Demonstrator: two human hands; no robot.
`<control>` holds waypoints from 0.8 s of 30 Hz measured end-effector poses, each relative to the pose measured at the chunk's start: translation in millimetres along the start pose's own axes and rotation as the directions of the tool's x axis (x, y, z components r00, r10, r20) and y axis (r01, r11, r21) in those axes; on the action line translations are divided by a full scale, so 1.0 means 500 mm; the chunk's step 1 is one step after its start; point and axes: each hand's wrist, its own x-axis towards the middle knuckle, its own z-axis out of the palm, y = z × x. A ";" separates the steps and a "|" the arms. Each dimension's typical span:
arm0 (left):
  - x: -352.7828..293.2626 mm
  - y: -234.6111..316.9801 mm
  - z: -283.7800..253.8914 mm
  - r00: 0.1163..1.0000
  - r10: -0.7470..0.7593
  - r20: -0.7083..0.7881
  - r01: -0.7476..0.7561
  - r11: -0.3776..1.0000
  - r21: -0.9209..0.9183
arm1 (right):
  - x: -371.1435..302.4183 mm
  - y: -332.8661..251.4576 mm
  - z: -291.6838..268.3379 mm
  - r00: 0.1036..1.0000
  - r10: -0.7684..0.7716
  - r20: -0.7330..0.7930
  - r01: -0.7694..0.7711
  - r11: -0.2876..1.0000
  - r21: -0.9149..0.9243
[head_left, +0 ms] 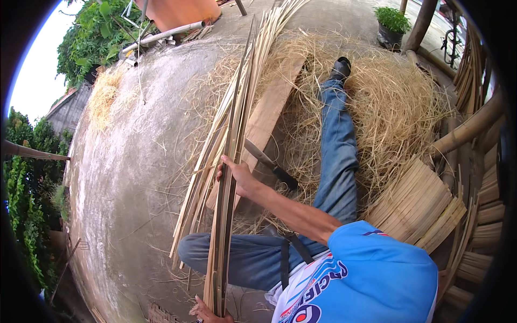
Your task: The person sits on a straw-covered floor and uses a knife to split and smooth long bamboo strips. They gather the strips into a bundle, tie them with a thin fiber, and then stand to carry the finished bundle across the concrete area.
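Observation:
A long bundle of thin bamboo strips (218,253) runs from the lower edge up across my bent left leg, tilted a little to the right at its far end. Partway up, my right hand (239,175) is closed around it, fingertips showing on its left side. Down at the lower edge my left hand (209,312) grips the near end, partly cut off by the frame. More loose pale strips (196,202) lie on the ground left of the bundle. A knife (269,164) with a dark handle rests just beyond my right hand, its blade by a wooden plank (274,105).
Curly shavings (393,102) are heaped around my outstretched right leg (339,145). To the right lie flat bamboo slats (412,207) and a bamboo pole (471,126). A potted plant (391,24) stands far right; a pipe (164,36) lies far left. Concrete ground (129,177) spreads leftward.

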 end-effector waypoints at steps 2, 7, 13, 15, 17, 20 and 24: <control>0.008 -0.028 0.052 0.998 0.007 -0.066 -0.015 0.992 -0.124 | -0.040 -0.016 0.037 0.997 -0.068 0.035 0.068 0.998 0.001; -0.006 -0.152 0.248 0.962 0.055 -0.266 -0.043 0.998 0.050 | -0.146 -0.022 0.139 0.986 -0.079 0.145 0.096 0.989 -0.115; -0.006 -0.220 0.295 0.951 0.014 -0.310 -0.004 0.999 0.031 | -0.195 -0.015 0.169 0.974 -0.129 0.189 0.146 0.986 -0.082; -0.007 -0.261 0.331 0.910 0.059 -0.411 -0.042 0.998 0.050 | -0.214 -0.023 0.187 0.971 -0.134 0.199 0.152 0.986 -0.076; -0.001 -0.290 0.351 0.849 0.100 -0.520 -0.073 0.995 0.072 | -0.216 -0.030 0.202 0.959 -0.158 0.235 0.186 0.977 -0.101; 0.053 -0.165 0.214 0.953 0.008 -0.304 -0.058 0.986 -0.154 | -0.173 -0.072 0.192 0.951 -0.199 0.238 0.229 0.967 -0.109; 0.133 -0.003 0.066 0.916 0.125 -0.380 -0.171 0.981 -0.091 | -0.064 -0.176 0.187 0.971 -0.212 0.114 0.221 0.972 -0.075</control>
